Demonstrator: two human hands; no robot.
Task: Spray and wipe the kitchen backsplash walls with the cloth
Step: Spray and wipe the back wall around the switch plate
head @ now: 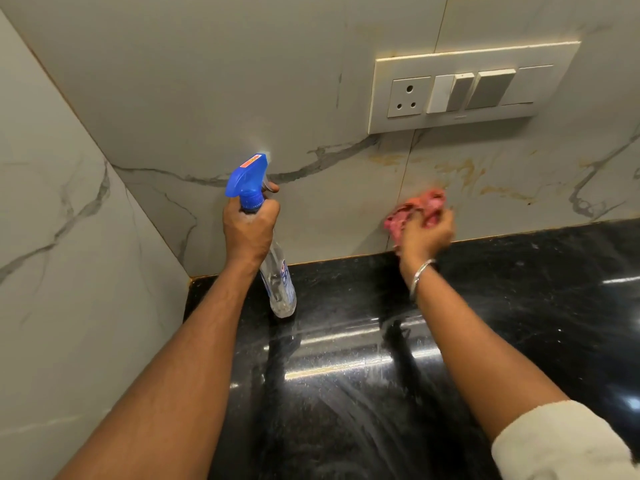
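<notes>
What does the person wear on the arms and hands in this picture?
The left hand and its forearm are bare; no sleeve or jewellery shows. Behind the right hand, the wrist carries a thin silver bangle, and a cream-white sleeve covers that arm near the elbow.

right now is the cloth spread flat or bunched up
Bunched up: the pink cloth is crumpled into a wad, gripped by the right hand against the marble backsplash below the switch plate.
</notes>
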